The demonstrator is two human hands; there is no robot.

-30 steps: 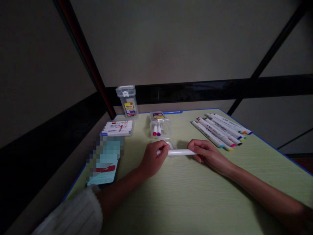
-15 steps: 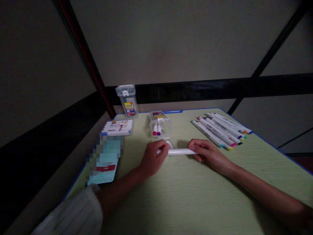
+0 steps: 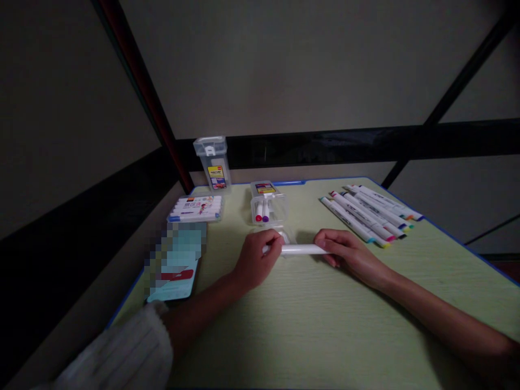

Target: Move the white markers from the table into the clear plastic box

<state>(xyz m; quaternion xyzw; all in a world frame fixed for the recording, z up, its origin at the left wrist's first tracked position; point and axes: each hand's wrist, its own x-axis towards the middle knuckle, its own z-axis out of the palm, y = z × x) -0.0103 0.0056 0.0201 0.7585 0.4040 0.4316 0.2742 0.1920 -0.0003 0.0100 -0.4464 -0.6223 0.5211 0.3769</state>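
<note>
Both my hands hold one white marker level, just above the pale green table. My left hand is closed around its left end. My right hand is closed around its right end. Directly behind the marker lies a clear plastic marker case on its side, with a red-capped and a purple-capped marker inside. A row of several white markers with coloured caps lies to the right, beyond my right hand.
A second clear case stands upright at the table's far left corner. A flat pack of pens lies in front of it. A phone with a lit screen rests by the left edge. A wall with dark rails rises behind.
Nothing has changed between my hands and the marker; only the view has shifted slightly.
</note>
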